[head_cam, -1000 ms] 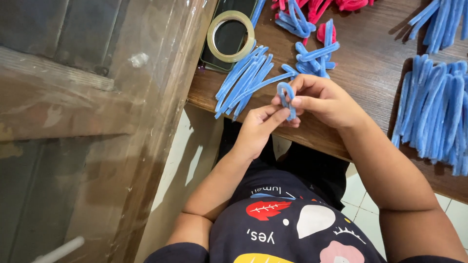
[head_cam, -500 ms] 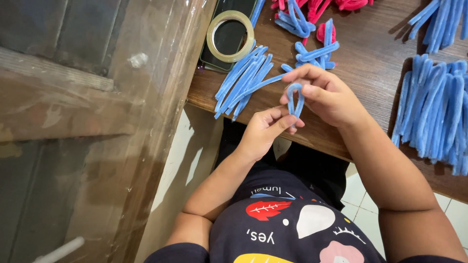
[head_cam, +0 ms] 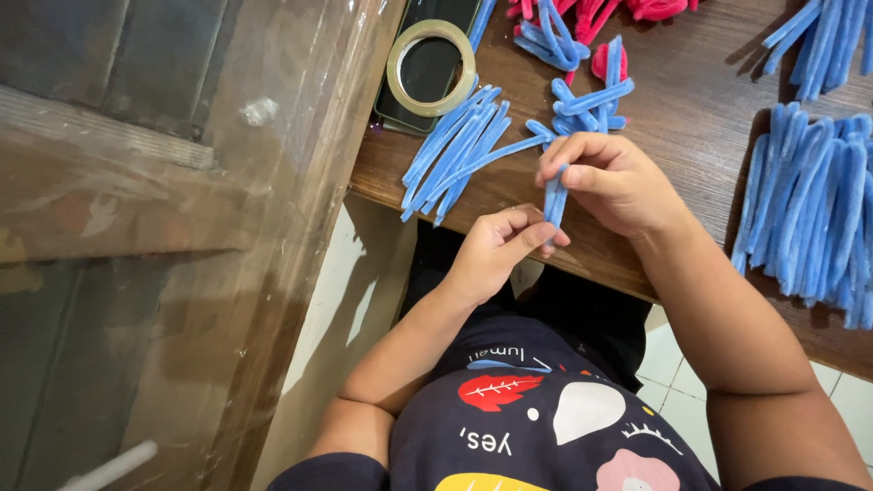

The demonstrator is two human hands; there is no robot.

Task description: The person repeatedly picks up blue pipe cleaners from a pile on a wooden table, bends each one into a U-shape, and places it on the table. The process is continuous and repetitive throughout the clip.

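Wooden table (head_cam: 691, 118) edge: my right hand (head_cam: 609, 182) pinches folded blue pipe cleaner (head_cam: 555, 195); left hand (head_cam: 496, 250) curled, fingertips at its lower end. Mid-shaping; next needs firm twist.

Blue pipe cleaners (head_cam: 459, 150), pink pipe cleaners (head_cam: 627, 7), brown wooden table (head_cam: 691, 118).

A folded pipe cleaner (head_cam: 555, 195) is pinched in the right hand (head_cam: 611, 182), with the left hand (head_cam: 496, 250) just below it, at the near edge of the table (head_cam: 691, 118). A loose bundle of pipe cleaners (head_cam: 459, 150) is laid to the left, a tape roll (head_cam: 431, 66) behind it on a phone (head_cam: 436, 23). A larger pile (head_cam: 814, 214) is spread at the right.
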